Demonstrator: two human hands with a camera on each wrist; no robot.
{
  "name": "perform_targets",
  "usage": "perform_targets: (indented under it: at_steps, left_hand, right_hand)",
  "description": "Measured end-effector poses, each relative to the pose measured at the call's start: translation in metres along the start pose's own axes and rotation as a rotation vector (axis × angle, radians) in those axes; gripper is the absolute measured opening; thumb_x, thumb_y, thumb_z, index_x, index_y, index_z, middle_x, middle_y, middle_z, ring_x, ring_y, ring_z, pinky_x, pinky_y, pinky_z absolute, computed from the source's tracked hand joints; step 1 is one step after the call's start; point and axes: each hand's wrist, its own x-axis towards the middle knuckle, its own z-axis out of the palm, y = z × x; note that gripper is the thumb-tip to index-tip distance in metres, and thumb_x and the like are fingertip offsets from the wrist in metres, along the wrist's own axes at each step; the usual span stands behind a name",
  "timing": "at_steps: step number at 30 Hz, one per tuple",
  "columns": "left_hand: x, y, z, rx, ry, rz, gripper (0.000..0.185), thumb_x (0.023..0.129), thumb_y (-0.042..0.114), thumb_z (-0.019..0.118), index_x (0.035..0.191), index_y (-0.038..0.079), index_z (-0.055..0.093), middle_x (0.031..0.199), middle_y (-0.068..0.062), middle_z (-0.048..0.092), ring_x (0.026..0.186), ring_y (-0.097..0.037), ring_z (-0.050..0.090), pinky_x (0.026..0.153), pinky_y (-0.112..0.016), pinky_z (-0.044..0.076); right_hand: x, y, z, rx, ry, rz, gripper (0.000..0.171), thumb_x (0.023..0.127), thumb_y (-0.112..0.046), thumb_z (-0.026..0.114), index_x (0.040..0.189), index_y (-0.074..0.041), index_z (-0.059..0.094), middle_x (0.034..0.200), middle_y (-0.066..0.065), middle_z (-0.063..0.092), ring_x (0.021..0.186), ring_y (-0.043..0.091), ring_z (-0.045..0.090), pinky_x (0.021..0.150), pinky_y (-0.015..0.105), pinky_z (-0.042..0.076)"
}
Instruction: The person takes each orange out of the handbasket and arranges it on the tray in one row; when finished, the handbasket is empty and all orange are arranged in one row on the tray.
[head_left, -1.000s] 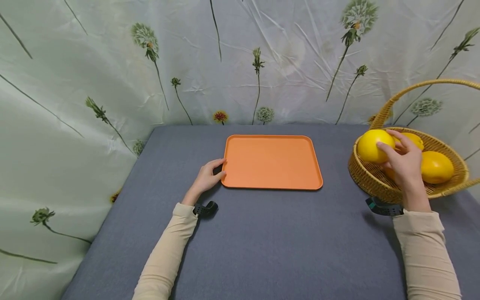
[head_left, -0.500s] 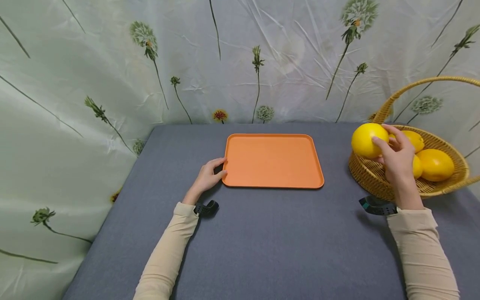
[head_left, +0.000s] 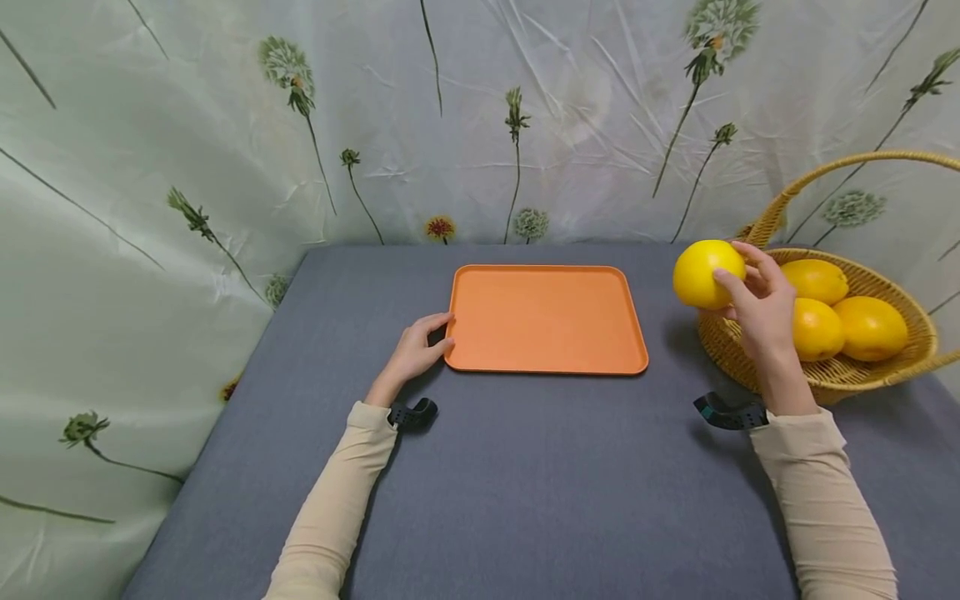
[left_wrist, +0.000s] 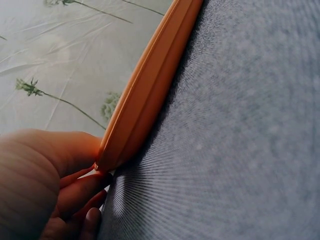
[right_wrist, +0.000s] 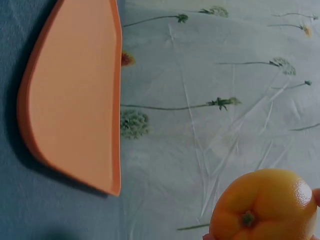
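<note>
Yellow and rounded, a fruit (head_left: 705, 273) was held raised above the counter (head_left: 562, 483) by the right hand (head_left: 765, 312), pinched between the thumb and the curled fingers, which were parted only as far as its width required. In the right wrist view a small stem scar (right_wrist: 247, 218) was shown on its skin, while just small parts of the fingers were caught at its sides. A wicker basket (head_left: 723, 350) was placed just to the right of the right fingers and beneath them, its arched handle (head_left: 783, 198) raised behind them; in it three more yellow fruits (head_left: 870, 329) were grouped, to the right of those fingers. Well to the left of the right fingers, an orange tray (head_left: 547, 321) was laid flat. Its left edge was gripped lightly by the left hand (head_left: 412, 350), the thumb and bent fingers being set against the rim with a small gap left between thumb and forefinger. The tray was thus extended to the right from the left fingers. Beyond both sets of fingers, a pale sheet (head_left: 585, 167) printed with dandelions was hung.
</note>
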Motion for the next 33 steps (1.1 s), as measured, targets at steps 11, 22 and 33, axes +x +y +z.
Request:
perform_targets:
  at_steps: [11, 22, 33]
  left_hand:
    - [-0.003, 0.004, 0.002, -0.001, -0.012, 0.000, 0.050, 0.090, 0.017, 0.059, 0.135, -0.001, 0.048, 0.139, -0.022, 0.049, 0.134, -0.037, 0.041, 0.111, -0.050, 0.033]
    - [-0.002, 0.005, -0.001, -0.003, 0.015, -0.012, 0.049, 0.089, 0.014, 0.060, 0.134, -0.002, 0.049, 0.138, -0.022, 0.050, 0.133, -0.037, 0.042, 0.111, -0.050, 0.033]
    - [-0.001, 0.003, -0.001, -0.016, 0.011, -0.028, 0.049, 0.089, 0.014, 0.059, 0.135, 0.000, 0.049, 0.138, -0.021, 0.050, 0.134, -0.037, 0.041, 0.112, -0.050, 0.033]
  right_hand:
    - [-0.001, 0.011, 0.024, -0.058, -0.055, 0.000, 0.044, 0.087, -0.005, 0.061, 0.130, -0.013, 0.056, 0.103, -0.004, 0.055, 0.088, 0.005, 0.060, 0.053, 0.019, 0.055]
    - [0.010, 0.029, 0.063, -0.135, -0.165, 0.053, 0.045, 0.088, -0.016, 0.063, 0.132, -0.018, 0.053, 0.104, -0.004, 0.051, 0.092, 0.007, 0.056, 0.057, 0.023, 0.057]
    - [0.022, 0.059, 0.104, -0.356, -0.193, 0.183, 0.055, 0.089, -0.032, 0.060, 0.140, -0.019, 0.044, 0.126, 0.010, 0.048, 0.103, 0.017, 0.051, 0.065, 0.025, 0.058]
